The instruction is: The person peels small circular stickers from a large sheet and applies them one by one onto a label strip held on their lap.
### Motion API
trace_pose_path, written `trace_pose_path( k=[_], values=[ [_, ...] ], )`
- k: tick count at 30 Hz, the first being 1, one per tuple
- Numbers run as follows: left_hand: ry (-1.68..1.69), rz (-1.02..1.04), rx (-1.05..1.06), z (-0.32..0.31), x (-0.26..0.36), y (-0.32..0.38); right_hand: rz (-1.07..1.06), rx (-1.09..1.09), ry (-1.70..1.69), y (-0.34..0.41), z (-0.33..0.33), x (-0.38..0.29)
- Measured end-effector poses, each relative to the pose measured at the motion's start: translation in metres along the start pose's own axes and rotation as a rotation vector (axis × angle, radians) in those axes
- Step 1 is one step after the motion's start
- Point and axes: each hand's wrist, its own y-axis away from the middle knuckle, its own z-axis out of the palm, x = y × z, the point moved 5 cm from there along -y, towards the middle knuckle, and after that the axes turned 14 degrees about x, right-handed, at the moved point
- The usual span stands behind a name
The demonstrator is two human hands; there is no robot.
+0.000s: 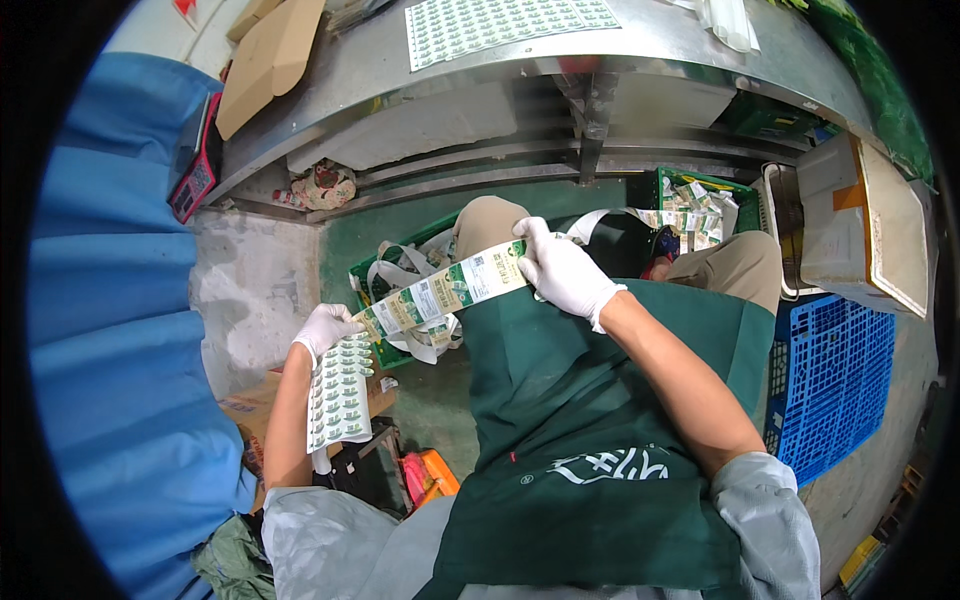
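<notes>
My left hand (pixel 328 330), in a white glove, pinches the lower left end of a strip of printed labels (pixel 439 293) and also holds a sheet of small green-and-white stickers (pixel 340 390), which hangs below it. My right hand (pixel 559 268), gloved too, grips the strip at its upper right, over my knee. Between both hands the strip is stretched slantwise. Beyond the right hand a pale band (pixel 589 225) runs on to more labels (pixel 686 220) at a green crate (pixel 742 204). A second green crate (pixel 390 356), with loose strips in it, stands behind the held strip.
A steel table (pixel 360 82) spans the top, bearing sticker sheets (pixel 510 26) and an opened cardboard box (pixel 270 64). A foam box (pixel 836 217) and a blue plastic crate (pixel 836 382) stand at the right. A blue curtain (pixel 120 322) hangs at the left.
</notes>
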Motion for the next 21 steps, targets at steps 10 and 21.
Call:
trace_pose_path(
  k=[10, 21],
  values=[
    [0.071, -0.047, -0.008, 0.006, -0.008, -0.009, 0.224, -0.018, 0.076, -0.009, -0.014, 0.041],
    [-0.236, 0.019, 0.132, -0.021, -0.076, -0.072, 0.331, -0.048, -0.502, -0.01, -0.022, 0.023]
  ],
)
